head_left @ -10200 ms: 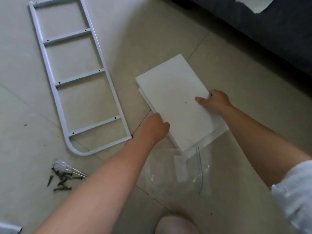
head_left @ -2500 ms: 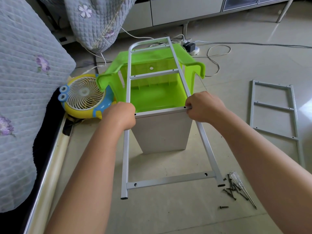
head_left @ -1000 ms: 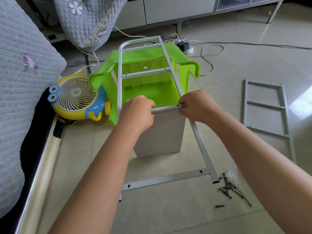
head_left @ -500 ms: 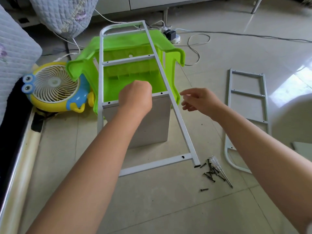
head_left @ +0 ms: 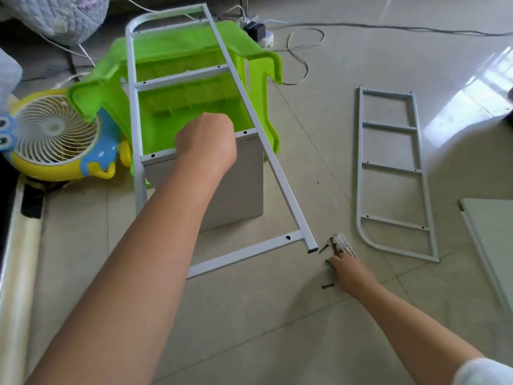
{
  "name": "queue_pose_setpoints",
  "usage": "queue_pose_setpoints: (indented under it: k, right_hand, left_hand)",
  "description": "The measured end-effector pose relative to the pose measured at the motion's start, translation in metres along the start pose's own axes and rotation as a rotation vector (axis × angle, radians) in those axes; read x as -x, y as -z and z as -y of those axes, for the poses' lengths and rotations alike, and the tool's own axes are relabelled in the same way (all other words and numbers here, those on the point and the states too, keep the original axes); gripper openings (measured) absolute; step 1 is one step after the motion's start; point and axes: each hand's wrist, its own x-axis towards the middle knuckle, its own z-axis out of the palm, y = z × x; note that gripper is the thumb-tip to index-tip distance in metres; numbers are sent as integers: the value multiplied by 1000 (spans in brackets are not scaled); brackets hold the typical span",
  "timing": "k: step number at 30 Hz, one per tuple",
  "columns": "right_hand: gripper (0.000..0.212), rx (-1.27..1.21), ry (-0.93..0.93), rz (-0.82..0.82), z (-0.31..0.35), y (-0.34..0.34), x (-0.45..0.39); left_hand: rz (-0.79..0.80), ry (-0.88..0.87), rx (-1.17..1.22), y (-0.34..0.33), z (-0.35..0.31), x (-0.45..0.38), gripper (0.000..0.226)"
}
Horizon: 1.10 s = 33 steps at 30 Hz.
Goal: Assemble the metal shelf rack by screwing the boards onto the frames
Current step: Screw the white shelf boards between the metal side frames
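A grey metal ladder frame point(head_left: 277, 173) leans tilted over a white board point(head_left: 241, 190) that stands on edge on the floor. My left hand point(head_left: 205, 143) grips the frame's rung where it lies along the board's top edge. My right hand point(head_left: 349, 270) is low on the floor, its fingers stretched into a pile of dark screws point(head_left: 327, 286) beside a clear-handled screwdriver point(head_left: 344, 245). Whether it has picked one up is hidden. The second ladder frame point(head_left: 391, 168) lies flat on the tiles to the right.
A green plastic stool point(head_left: 194, 54) lies on its side behind the board and props the frame. A yellow toy fan point(head_left: 52, 134) sits at left by a bed edge point(head_left: 16, 259). More white boards point(head_left: 494, 232) lie at far right. Power strip point(head_left: 258, 31) and cables are behind.
My right hand left the frame's right rail and dropped to the screw pile on the floor. My left hand shifted along the rung toward its middle and still holds it.
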Motion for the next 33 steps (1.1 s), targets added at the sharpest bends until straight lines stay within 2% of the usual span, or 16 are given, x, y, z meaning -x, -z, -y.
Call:
queue_pose_setpoints:
  k: [5,9,12,14,15,18,20,23,26,29,33]
  right_hand:
    - [29,-39,-19,-21,3,-4,-5]
    - [34,24,-54,-10,9,-1,-1]
    - [31,134,18,51,11,15,3]
    - [22,128,63,41,18,32,4]
    - [11,88,69,-4,24,45,5]
    - [21,-204,64,-168,45,87,-5]
    - [11,-422,94,-286,58,122,-10]
    - [8,-765,183,-480,71,180,-5]
    - [12,-923,327,-657,81,228,12]
    - [16,-921,478,-749,96,255,27]
    - [19,-601,624,-833,114,265,33]
  left_hand:
    - [-44,-77,-3,-10,7,-1,29]
    - [-61,-138,-27,-13,11,1,12]
    - [-51,-176,-44,-17,14,1,33]
    - [-12,-202,-41,-20,16,0,40]
    - [15,-219,-50,-20,17,1,44]
    - [87,-245,-94,-21,21,3,53]
    - [122,-251,-99,-21,23,5,55]
    - [162,-256,-66,-18,25,8,56]
    - [176,-233,-33,-16,29,8,57]
    - [139,-174,-20,-13,36,8,58]
    - [65,-109,-19,-13,45,7,55]
